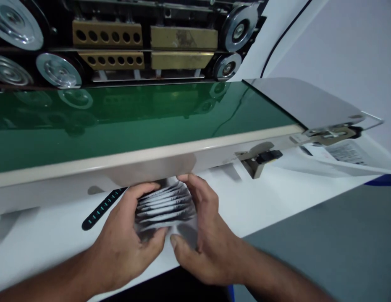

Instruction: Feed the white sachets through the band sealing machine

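The stack of white packets [165,205] stood between both hands, just below the front edge of the green conveyor belt [135,121]. The left hand [122,243] gripped its left side, the right hand [204,235] its right, fingers curled and thumbs pressing in front, above the white table [271,197].

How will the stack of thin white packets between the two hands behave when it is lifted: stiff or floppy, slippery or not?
The stack of packets is fanned into thin, bowed layers, so each is probably floppy and light. The layers sit offset, so they may slide apart if gripped loosely. The left hand and right hand press from both sides, which suggests it needs squeezing to stay together.
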The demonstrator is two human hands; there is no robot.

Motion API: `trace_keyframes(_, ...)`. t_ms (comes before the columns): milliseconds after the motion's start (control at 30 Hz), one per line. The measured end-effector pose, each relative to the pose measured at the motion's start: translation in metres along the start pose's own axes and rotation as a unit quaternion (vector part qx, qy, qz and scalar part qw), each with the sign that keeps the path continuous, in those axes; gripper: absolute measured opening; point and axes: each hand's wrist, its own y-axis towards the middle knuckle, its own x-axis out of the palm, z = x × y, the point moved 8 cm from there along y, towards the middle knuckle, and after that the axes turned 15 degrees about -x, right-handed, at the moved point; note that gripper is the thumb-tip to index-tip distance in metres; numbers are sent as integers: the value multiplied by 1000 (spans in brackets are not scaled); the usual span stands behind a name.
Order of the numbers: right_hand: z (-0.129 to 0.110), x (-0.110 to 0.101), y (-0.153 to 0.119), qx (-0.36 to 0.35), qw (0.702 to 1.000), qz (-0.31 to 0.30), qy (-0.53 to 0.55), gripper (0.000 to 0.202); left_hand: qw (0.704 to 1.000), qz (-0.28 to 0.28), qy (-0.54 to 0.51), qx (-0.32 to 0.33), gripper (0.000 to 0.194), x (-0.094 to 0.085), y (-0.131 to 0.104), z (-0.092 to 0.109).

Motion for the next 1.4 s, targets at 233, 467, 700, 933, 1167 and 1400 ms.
trace_keyframes(233, 1, 3, 9, -33, 998, -42, 18, 67, 998, -40, 29, 43, 62, 7, -1, 5)
trace_keyframes(467, -1, -14, 6, 29, 998, 7, 64, 70, 984, -131, -44, -115, 65, 11, -8, -6)
trace_keyframes(700, -10, -20, 13, 98, 982, -3, 161, 68, 769, -420, -433, -214, 41, 30, -17, 14)
trace_keyframes(933, 4, 1, 4, 150, 963, 116, 191, 54, 703, -397, -524, -270, 35, 41, -28, 12)
trace_keyframes(1167, -2, 12, -17, 138, 951, 265, 87, 60, 690, -361, -568, -266, 57, 36, -24, 8)
trace_keyframes(1400, 6, 10, -26, 224, 949, 200, 96, 61, 691, -339, -572, -285, 45, 37, -20, 5)
